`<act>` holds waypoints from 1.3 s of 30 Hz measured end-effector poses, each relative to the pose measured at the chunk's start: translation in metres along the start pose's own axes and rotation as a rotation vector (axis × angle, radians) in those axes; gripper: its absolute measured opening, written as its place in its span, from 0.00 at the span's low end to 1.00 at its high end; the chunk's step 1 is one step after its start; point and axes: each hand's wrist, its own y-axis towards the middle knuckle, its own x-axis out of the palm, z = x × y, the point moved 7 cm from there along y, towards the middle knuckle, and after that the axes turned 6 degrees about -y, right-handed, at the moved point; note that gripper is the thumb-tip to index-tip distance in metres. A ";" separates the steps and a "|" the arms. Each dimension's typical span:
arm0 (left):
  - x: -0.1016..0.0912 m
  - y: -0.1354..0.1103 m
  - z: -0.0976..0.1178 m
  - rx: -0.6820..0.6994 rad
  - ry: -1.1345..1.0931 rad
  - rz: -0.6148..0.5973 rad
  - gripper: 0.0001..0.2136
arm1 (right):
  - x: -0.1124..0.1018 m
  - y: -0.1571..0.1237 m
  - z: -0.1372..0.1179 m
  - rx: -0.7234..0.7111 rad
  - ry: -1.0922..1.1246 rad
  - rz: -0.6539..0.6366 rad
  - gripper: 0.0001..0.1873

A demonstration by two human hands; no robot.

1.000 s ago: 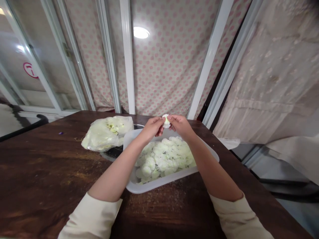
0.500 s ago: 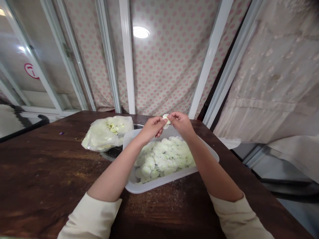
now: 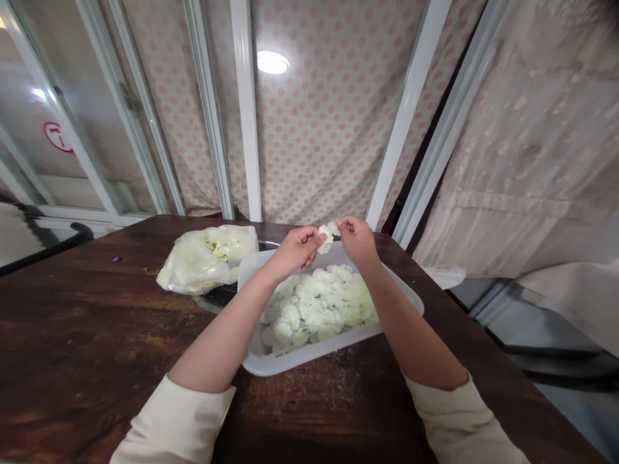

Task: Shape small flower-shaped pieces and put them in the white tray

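Over the far part of a plastic tub, my left hand (image 3: 302, 249) pinches a white, frilly flower (image 3: 325, 240) between thumb and fingers. At its upper right edge, my right hand (image 3: 356, 238) has its fingertips closed on a small white part of the same flower. Below both hands, the translucent white tub (image 3: 309, 361) holds a heap of similar white flowers (image 3: 322, 299), some with pale green tints. My forearms cover parts of the tub's left and right sides.
Left of the tub, a clear plastic bag (image 3: 196, 261) with pale yellow-green pieces rests partly on a dark round tray (image 3: 210, 301). A small purple bit (image 3: 117, 259) lies on the brown wooden table (image 3: 87, 328). Dotted curtains (image 3: 319, 142) hang behind white-framed glass.
My right hand has shifted slightly right, away from the left. More of the white flower now shows between them. My left hand has stayed almost in place.
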 end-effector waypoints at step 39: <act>-0.001 0.000 0.006 0.046 -0.055 0.051 0.17 | -0.011 -0.009 -0.029 -0.153 -0.157 0.088 0.23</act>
